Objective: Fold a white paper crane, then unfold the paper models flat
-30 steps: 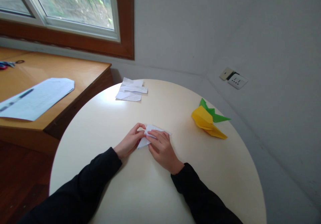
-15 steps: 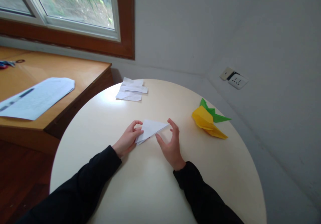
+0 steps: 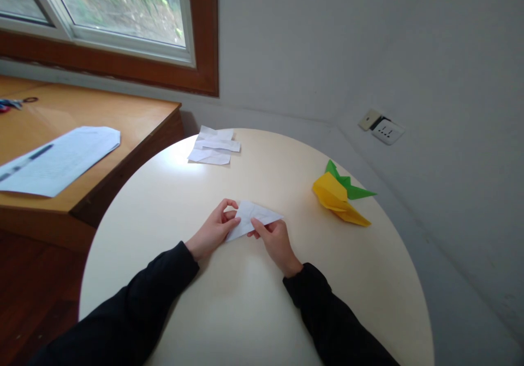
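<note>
While the left hand (image 3: 213, 230) is pinching the near-left corner of the small folded white paper wedge (image 3: 250, 217) between thumb and fingertips, the right hand (image 3: 275, 238) — spread and lifted clear half a second ago — is closing back onto the paper's near edge, thumb and forefinger nipping it. The paper is lying on the round cream tabletop (image 3: 245, 300), bridging the two hands, so the fold is being gripped again from both ends. Beyond the right hand, a folded yellow paper shape (image 3: 336, 198) is overlapping a green one (image 3: 355, 192); beyond the left — a loose heap of creased white sheets (image 3: 213, 146).
</note>
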Demonstrator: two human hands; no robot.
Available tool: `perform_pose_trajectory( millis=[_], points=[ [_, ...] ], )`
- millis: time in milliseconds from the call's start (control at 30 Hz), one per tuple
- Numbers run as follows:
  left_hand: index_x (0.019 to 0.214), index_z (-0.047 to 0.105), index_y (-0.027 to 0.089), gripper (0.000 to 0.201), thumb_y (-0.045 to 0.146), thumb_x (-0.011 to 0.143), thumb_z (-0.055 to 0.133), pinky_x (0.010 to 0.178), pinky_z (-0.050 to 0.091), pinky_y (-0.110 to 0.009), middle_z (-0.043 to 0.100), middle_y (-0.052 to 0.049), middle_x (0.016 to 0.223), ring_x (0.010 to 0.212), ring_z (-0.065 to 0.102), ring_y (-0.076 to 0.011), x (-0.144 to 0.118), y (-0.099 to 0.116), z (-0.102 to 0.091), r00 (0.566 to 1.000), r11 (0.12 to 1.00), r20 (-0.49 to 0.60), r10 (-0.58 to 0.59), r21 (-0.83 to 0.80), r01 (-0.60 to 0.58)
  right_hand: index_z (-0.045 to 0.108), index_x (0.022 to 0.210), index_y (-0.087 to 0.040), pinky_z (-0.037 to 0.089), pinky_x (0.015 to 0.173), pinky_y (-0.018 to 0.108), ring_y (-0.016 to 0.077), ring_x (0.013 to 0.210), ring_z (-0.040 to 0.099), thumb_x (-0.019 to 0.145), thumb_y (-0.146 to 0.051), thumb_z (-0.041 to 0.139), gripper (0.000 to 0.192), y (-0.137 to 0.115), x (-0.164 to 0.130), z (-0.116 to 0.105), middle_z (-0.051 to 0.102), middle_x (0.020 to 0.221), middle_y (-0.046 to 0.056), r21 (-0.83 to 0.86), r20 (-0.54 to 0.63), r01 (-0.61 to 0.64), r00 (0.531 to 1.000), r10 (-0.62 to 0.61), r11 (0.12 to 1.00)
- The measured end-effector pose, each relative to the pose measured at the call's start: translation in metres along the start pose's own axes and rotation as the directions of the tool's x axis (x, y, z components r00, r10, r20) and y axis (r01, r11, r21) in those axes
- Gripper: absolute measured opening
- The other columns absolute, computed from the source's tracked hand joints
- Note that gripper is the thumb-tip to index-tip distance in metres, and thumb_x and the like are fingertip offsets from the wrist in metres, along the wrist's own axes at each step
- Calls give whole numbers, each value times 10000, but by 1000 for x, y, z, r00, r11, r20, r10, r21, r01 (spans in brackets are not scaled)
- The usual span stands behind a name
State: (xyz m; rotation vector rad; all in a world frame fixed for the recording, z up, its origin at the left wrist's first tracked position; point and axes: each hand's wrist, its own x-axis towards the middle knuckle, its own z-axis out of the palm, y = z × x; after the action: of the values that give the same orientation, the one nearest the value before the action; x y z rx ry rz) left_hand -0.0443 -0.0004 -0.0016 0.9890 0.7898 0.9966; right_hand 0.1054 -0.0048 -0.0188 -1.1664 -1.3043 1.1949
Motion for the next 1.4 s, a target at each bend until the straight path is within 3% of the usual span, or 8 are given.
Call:
perform_pose_trajectory(
  millis=[100,200,367,567,767,1100,1200,1400],
  points=[
    [789,429,195,271,315,689,650,619,429,-229,573,23,743,664,550,-104,1,1,0,986,971,-108,130,215,-104,603,573,-140,429,456,229,108,452,525,727,-332,603,246,-1,2,0,605,504,11,19,-83,5,997,-3,1000],
    [736,465,178,225,304,685,645,555,379,-210,510,38,676,596,476,-87,2,2,-3,953,878,-197,228,465,-114,618,642,-131,459,444,239,126,465,576,717,-354,619,236,-1,3,0,643,576,30,84,-185,-7,982,22,996],
    [691,503,171,185,326,727,598,539,368,-227,491,36,606,556,446,-96,1,-1,-5,937,773,-186,295,623,-120,619,720,-135,509,438,262,176,535,649,695,-352,662,223,1,2,0,652,650,28,166,-251,34,968,9,986],
    [741,562,151,183,329,738,605,695,458,-278,607,-47,788,713,553,-135,2,-2,-7,909,781,-148,391,575,-242,637,781,-150,577,509,308,212,664,682,718,-318,665,182,0,-1,-2,659,712,22,201,-225,140,970,-94,969],
    [754,603,157,143,285,714,652,735,488,-286,614,-73,911,790,577,-147,2,-4,-7,877,792,-143,459,513,-331,656,823,-163,611,622,369,217,759,673,738,-292,658,155,0,-3,-5,668,773,24,208,-159,206,972,-175,956],
    [698,683,185,88,273,687,676,715,487,-279,607,-63,877,836,582,-172,1,-5,-6,825,804,-231,516,462,-373,673,813,-156,609,677,424,228,771,670,715,-324,681,194,1,-1,-5,676,768,25,254,-200,153,974,-103,955],
    [674,671,174,103,277,676,682,715,487,-284,618,-63,853,806,590,-170,1,-3,-3,833,826,-249,494,432,-361,672,787,-150,610,672,419,220,747,670,704,-320,692,190,2,-1,-5,671,749,24,281,-218,135,973,-74,950],
    [711,646,146,183,326,686,671,671,467,-268,640,-47,748,701,579,-149,0,2,-1,895,878,-257,365,414,-240,662,759,-145,616,613,377,201,688,665,691,-334,697,204,-2,-1,-4,657,705,19,226,-256,121,965,-61,967]
  ],
)
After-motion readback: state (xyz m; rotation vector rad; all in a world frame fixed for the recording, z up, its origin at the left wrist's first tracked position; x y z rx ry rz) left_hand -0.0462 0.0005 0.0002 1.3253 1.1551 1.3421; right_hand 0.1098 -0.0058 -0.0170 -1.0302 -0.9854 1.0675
